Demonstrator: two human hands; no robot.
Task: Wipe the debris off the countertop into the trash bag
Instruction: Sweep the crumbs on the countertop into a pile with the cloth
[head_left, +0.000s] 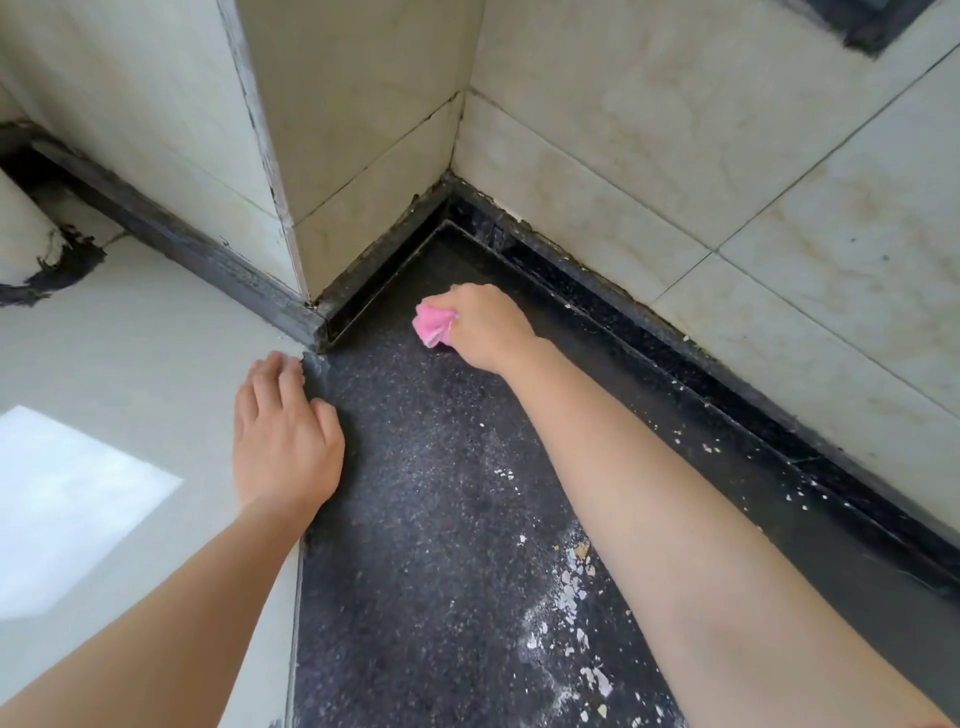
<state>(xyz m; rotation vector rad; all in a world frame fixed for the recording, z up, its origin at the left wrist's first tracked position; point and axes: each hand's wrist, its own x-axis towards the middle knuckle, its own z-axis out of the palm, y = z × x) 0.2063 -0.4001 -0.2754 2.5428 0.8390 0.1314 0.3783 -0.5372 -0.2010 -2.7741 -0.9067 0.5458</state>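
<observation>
A dark speckled countertop (415, 509) runs from the near edge to a tiled corner. My right hand (485, 327) is shut on a bunched pink cloth (432, 326), pressed on the counter near that far corner. My left hand (283, 436) lies flat with fingers spread on the counter's left edge, holding nothing. White and tan debris flakes (569, 597) with pale dust lie on the counter beside my right forearm, and more flecks (711, 447) sit along the right back strip. No trash bag is in view.
Cream wall tiles (675, 171) rise behind and to the right, above a raised black back strip (649, 338). A tiled column (291, 130) stands at the left of the corner. A pale floor (130, 364) with a sunlit patch (67, 499) lies to the left, below the counter edge.
</observation>
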